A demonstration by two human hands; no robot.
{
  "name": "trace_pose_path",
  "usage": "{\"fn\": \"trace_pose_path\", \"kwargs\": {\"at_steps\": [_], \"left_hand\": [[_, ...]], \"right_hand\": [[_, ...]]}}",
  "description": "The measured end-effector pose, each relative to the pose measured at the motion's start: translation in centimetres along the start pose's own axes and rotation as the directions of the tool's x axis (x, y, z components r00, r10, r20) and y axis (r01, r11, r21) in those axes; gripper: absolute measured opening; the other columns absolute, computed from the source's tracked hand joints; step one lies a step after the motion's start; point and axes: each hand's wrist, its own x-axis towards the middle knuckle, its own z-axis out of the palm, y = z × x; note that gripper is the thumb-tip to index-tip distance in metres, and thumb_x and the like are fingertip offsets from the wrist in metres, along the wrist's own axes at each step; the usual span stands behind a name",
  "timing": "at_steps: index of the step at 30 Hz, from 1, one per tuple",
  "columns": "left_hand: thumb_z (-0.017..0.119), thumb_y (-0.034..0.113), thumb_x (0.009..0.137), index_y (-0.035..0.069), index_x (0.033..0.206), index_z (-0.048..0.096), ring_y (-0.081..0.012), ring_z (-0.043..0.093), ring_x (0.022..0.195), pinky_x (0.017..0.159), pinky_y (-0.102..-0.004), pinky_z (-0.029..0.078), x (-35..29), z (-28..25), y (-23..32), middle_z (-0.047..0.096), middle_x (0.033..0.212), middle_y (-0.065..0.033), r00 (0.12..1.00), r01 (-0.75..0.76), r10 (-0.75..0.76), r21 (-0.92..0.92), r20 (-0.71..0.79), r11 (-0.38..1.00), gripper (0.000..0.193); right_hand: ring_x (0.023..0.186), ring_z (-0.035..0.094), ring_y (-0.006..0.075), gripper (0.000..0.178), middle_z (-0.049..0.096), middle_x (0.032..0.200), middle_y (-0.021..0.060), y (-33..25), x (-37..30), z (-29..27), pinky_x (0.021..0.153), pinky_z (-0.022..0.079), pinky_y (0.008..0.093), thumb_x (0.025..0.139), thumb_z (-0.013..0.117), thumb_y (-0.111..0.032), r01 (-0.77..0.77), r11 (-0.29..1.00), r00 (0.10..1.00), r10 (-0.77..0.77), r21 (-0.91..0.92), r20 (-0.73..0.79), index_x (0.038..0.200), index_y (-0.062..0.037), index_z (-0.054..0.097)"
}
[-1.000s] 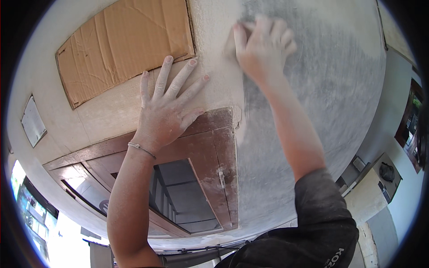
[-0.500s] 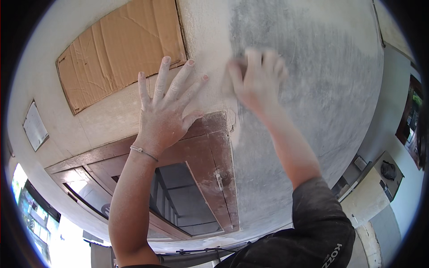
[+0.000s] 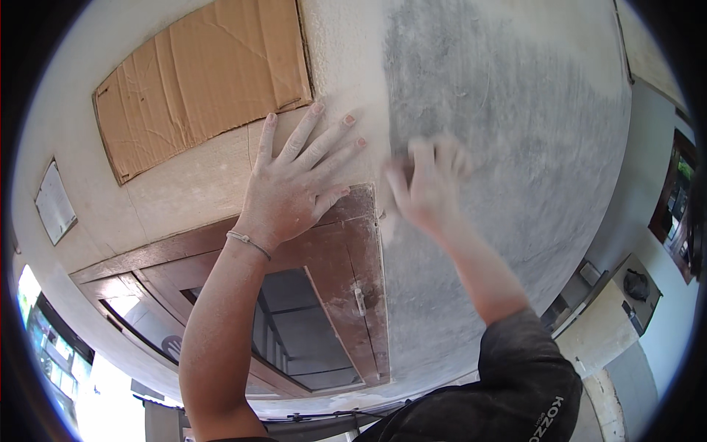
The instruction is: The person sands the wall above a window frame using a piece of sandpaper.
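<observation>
My left hand (image 3: 294,177), coated in pale dust, rests flat with spread fingers on the cream wall (image 3: 221,173) just above the corner of a brown wooden frame (image 3: 324,243). To its right, my right hand (image 3: 431,180) is curled against the grey plastered wall (image 3: 508,169), near where the grey meets a pale strip. Motion smears its fingers. Between thumb and fingers shows a dark brownish edge of what looks like a piece of sandpaper (image 3: 401,163); the rest of it is hidden under the hand.
A cardboard sheet (image 3: 206,81) covers an opening above my left hand. Below the hands, the wooden frame holds glass panes and a small white latch (image 3: 360,302). A white card (image 3: 55,202) hangs far left. At the right stands a cabinet (image 3: 604,324) with a black bundle (image 3: 637,283) on it.
My right hand has moved down along the grey wall, still curled. In the picture, my left hand sits slightly lower and further right, its fingers still spread on the wall.
</observation>
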Motion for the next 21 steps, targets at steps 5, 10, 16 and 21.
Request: {"fn": "trace_pose_path", "kwargs": {"at_steps": [5, 10, 16, 21], "left_hand": [[0.053, 0.048, 0.083, 0.031, 0.138, 0.041, -0.0214, 0.019, 0.140, 0.112, -0.0559, 0.010, 0.1, -0.3, 0.3, 0.028, 0.149, 0.0060, 1.000, -0.002, 0.002, -0.006, 0.013, 1.000, 0.058], [0.053, 0.047, 0.084, 0.031, 0.138, 0.039, -0.0216, 0.019, 0.140, 0.112, -0.0561, 0.009, 0.5, -0.3, 0.6, 0.028, 0.149, 0.0059, 1.000, 0.004, -0.004, -0.024, 0.018, 1.000, 0.058], [0.052, 0.047, 0.085, 0.031, 0.139, 0.039, -0.0218, 0.021, 0.139, 0.112, -0.0546, 0.008, 0.5, -0.3, 0.8, 0.028, 0.149, 0.0055, 1.000, 0.026, -0.025, 0.045, -0.020, 0.999, 0.058], [0.053, 0.048, 0.085, 0.031, 0.139, 0.039, -0.0225, 0.021, 0.139, 0.111, -0.0537, 0.008, 0.6, 0.5, 0.9, 0.028, 0.149, 0.0043, 0.999, 0.024, -0.023, 0.036, -0.028, 0.999, 0.059]], "right_hand": [[0.094, 0.039, 0.0282, 0.029, 0.044, 0.097, 0.0110, 0.3, 2.5, -0.1, 0.079, 0.026, 0.0444, 0.077, 0.066, -0.033, 0.017, 1.000, 1.000, -0.017, 0.015, -0.005, 0.096, -0.0148, 0.054], [0.093, 0.038, 0.0283, 0.034, 0.042, 0.098, 0.0118, 0.2, 7.4, 0.7, 0.079, 0.025, 0.0441, 0.076, 0.068, -0.033, 0.017, 0.997, 0.985, -0.030, -0.077, -0.169, 0.099, -0.0139, 0.053], [0.095, 0.038, 0.0306, 0.026, 0.044, 0.098, 0.0107, -0.1, -1.4, -0.5, 0.079, 0.026, 0.0470, 0.077, 0.064, -0.033, -0.079, 0.995, 0.996, 0.076, 0.064, 0.037, 0.094, -0.0147, 0.055], [0.096, 0.038, 0.0311, 0.028, 0.043, 0.095, 0.0097, -0.1, 6.9, 0.2, 0.080, 0.025, 0.0480, 0.076, 0.066, -0.034, -0.020, 0.999, 0.998, 0.023, 0.041, -0.066, 0.093, -0.0141, 0.055]]}}
